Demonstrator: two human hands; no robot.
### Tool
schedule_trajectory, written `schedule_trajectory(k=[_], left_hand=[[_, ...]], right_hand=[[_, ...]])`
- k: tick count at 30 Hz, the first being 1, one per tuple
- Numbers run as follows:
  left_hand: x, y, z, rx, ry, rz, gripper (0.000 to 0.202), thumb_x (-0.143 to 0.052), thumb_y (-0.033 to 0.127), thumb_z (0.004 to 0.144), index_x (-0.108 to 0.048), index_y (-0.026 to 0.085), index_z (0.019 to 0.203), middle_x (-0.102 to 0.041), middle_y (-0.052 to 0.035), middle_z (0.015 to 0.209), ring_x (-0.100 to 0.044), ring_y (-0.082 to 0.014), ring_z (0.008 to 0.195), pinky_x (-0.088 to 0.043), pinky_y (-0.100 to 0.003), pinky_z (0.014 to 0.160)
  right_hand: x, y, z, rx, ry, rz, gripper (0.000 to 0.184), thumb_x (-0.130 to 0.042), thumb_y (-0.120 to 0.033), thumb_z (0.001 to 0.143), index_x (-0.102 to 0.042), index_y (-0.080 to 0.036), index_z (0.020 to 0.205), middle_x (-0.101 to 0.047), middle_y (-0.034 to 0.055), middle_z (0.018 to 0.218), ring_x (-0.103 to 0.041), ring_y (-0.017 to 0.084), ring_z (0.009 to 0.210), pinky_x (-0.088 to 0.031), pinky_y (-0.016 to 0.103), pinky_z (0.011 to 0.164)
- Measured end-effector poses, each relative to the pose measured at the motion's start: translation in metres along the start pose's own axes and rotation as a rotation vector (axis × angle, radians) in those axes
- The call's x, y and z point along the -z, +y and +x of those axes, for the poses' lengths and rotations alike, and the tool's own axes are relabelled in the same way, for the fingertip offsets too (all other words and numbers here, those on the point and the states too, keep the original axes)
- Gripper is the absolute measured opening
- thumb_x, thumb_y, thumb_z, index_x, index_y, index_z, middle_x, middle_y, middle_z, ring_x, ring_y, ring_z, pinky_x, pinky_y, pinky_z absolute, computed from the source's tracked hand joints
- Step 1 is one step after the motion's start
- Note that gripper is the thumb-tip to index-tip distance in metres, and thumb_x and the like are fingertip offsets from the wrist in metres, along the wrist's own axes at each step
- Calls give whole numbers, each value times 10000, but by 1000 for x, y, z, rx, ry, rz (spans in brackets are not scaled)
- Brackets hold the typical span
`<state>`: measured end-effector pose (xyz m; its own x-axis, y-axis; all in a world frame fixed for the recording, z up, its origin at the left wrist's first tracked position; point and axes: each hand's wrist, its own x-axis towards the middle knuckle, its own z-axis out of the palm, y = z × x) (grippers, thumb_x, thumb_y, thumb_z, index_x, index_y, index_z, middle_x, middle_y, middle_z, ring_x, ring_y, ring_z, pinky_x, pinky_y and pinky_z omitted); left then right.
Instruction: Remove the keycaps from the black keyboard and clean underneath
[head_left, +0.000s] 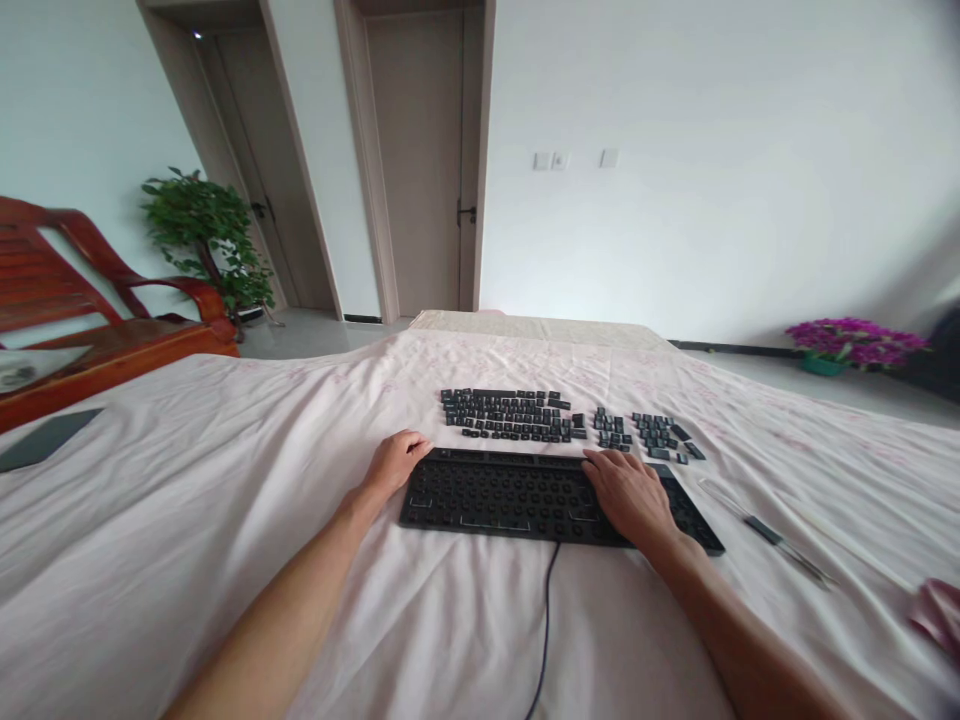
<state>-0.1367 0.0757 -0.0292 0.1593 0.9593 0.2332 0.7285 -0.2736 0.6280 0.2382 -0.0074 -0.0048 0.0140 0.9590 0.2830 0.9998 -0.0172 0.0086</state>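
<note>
A black keyboard (502, 495) with its keycaps off lies on a cloth-covered table (225, 500), its cable (546, 620) running toward me. Behind it, several black keycaps (510, 415) are laid out in rows, with smaller groups (652, 435) to the right. My left hand (396, 462) grips the keyboard's far left corner, fingers curled over the edge. My right hand (630, 492) lies flat on the keyboard's right part, fingers stretched toward the far edge.
A thin metal tool (772, 532) lies right of the keyboard. A dark flat device (45, 438) rests at the table's left edge. A wooden chair (90, 320), a potted plant (202, 235), two doors and purple flowers (855, 342) stand beyond.
</note>
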Motion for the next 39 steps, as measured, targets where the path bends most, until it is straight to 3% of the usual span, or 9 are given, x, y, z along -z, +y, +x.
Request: schedule_trajectory(k=[5,10,14,19,24,29,33,36,39], left_hand=[[-4,8,0,64,4,18,445,-404,508,901,-727,208,844,-732,-42,895,-646,-187,824,-434,-250,730],[-9,19,0,103,-3,39,393,-598,589,762,-742,235,855,-742,-33,939,-659,-208,858,-427,-255,698],[-12,21,3,115,-28,32,379,-622,583,743,-749,238,837,-750,-18,867,-669,-201,792,-421,-256,659],[-13,23,-2,95,24,31,393,-581,576,781,-741,225,860,-740,-44,992,-650,-219,921,-432,-268,766],[-8,21,-9,59,33,-30,503,-341,532,923,-742,229,924,-739,-43,1007,-649,-202,947,-444,-265,813],[-5,16,-12,59,36,-106,395,-407,448,904,-732,243,995,-743,-14,1048,-658,-194,970,-459,-252,823],[-6,14,-11,83,49,-181,376,-429,437,891,-735,240,986,-747,-17,1036,-665,-199,952,-467,-260,823],[-6,14,-9,96,60,-207,379,-438,452,883,-741,241,970,-750,-19,1017,-668,-204,929,-470,-267,811],[-6,14,-7,113,70,-241,390,-441,471,877,-744,234,941,-755,-23,974,-674,-206,911,-476,-264,780]], right_hand=[[0,-1,-2,-9,19,-2,393,-348,-399,991,-607,-253,1249,-650,74,1200,-547,253,1111,-359,378,919],[1,-1,-5,-18,23,4,376,-363,-399,986,-617,-253,1223,-647,80,1192,-537,250,1115,-347,372,916],[6,-2,-10,-14,13,3,351,-370,-390,984,-636,-259,1172,-654,79,1154,-546,250,1096,-349,371,892],[7,-2,-11,-23,26,-1,326,-378,-386,981,-650,-264,1115,-663,71,1114,-556,254,1077,-352,375,885],[3,1,-10,-10,27,10,350,-381,-380,978,-633,-253,1184,-665,77,1133,-559,261,1088,-371,386,893],[11,0,-3,31,68,86,353,-463,-321,939,-624,-247,1245,-642,80,1211,-556,261,1095,-384,380,916],[26,-30,17,200,86,225,273,-506,-265,916,-713,-275,1094,-676,54,1117,-563,231,1028,-383,350,914],[31,-72,40,312,66,325,243,-517,-270,918,-743,-267,1005,-689,40,1038,-564,199,966,-376,317,903],[27,-116,64,319,57,321,229,-534,-303,913,-751,-277,982,-676,33,1032,-538,193,980,-358,296,887]])
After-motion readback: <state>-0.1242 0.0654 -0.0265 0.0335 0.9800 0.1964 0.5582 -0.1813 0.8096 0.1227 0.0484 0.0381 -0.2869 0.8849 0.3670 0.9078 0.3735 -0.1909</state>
